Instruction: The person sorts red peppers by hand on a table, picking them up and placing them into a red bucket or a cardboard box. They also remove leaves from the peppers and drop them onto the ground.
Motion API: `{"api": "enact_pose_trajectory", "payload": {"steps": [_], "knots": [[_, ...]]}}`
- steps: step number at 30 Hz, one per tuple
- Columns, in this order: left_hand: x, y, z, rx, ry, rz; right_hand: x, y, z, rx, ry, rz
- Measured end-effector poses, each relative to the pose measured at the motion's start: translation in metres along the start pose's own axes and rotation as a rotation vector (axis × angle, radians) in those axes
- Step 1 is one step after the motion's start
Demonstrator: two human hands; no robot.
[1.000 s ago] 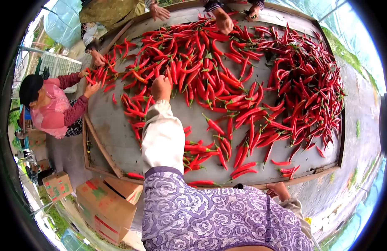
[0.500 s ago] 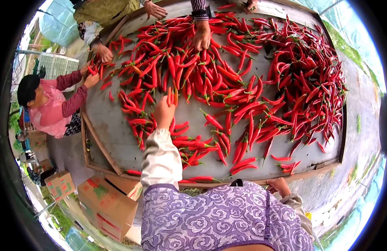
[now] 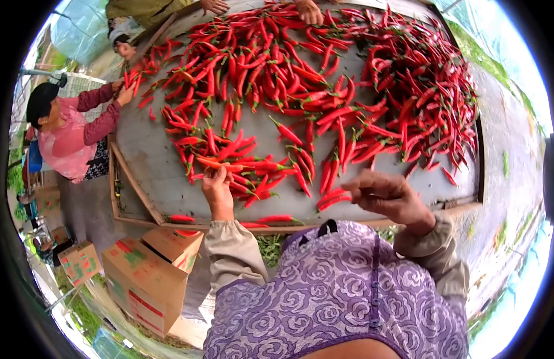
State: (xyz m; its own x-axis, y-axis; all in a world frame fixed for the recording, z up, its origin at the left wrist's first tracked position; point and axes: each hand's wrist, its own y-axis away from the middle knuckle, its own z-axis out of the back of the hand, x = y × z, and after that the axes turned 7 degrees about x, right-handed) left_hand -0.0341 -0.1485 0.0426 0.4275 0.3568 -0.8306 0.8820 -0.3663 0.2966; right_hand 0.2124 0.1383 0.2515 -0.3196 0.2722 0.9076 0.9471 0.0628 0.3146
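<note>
My left hand (image 3: 218, 188) is closed on a chili pepper (image 3: 210, 163) that is more orange than the others, held above a loose row of red chilies (image 3: 262, 179) near the table's front edge. Its thumb and fingers pinch the pepper. To the right, my right hand (image 3: 384, 196) hovers over the front of the table with its fingers loosely curled and partly apart. Nothing shows in that hand. Close to its fingertips lie a few red chilies (image 3: 332, 200). More chilies spread across the middle of the grey tabletop (image 3: 145, 161).
A dense heap of darker red chilies (image 3: 426, 90) covers the table's right side. A wooden rim (image 3: 271, 228) edges the table. A person in pink (image 3: 67, 137) handles chilies at the left; other people's hands (image 3: 310, 12) reach in from the far side. Cardboard boxes (image 3: 142, 281) stand lower left.
My left hand has come back toward the table's front edge with the orange pepper. My right hand has left the rim and risen over the tabletop. The view has shifted.
</note>
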Motion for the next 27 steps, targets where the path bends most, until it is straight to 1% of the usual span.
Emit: {"api": "enact_pose_trajectory", "payload": {"steps": [1, 2, 3, 5, 8, 12, 14, 17, 24, 26, 27], "knots": [[0.005, 0.008, 0.0, 0.007, 0.004, 0.018, 0.04, -0.006, -0.018, 0.151, 0.062, 0.218], [0.009, 0.016, 0.002, 0.022, 0.007, 0.023, 0.06, -0.014, -0.03, 0.343, 0.059, 0.506], [0.014, 0.024, 0.004, 0.035, 0.01, 0.03, 0.074, -0.019, -0.045, 0.507, 0.0, 0.657], [0.017, 0.042, 0.003, 0.118, 0.036, -0.003, 0.09, -0.015, -0.075, 0.692, -0.119, 0.76], [0.018, 0.065, 0.013, 0.031, 0.063, 0.01, 0.093, -0.004, -0.103, 0.808, -0.228, 0.792], [0.017, 0.093, 0.042, -0.025, 0.091, -0.024, 0.089, 0.007, -0.119, 0.865, -0.279, 0.763], [0.021, 0.101, 0.056, -0.039, 0.126, -0.074, 0.085, 0.011, -0.122, 0.886, -0.31, 0.74], [0.013, 0.111, 0.053, -0.074, 0.186, -0.128, 0.082, 0.014, -0.128, 0.929, -0.337, 0.708], [0.003, 0.128, 0.031, 0.041, 0.233, -0.207, 0.08, 0.025, -0.138, 0.98, -0.349, 0.671], [0.0, 0.131, 0.024, 0.112, 0.245, -0.253, 0.08, 0.03, -0.14, 0.982, -0.35, 0.667], [0.0, 0.132, 0.022, 0.111, 0.244, -0.252, 0.078, 0.032, -0.142, 0.987, -0.353, 0.665]]}}
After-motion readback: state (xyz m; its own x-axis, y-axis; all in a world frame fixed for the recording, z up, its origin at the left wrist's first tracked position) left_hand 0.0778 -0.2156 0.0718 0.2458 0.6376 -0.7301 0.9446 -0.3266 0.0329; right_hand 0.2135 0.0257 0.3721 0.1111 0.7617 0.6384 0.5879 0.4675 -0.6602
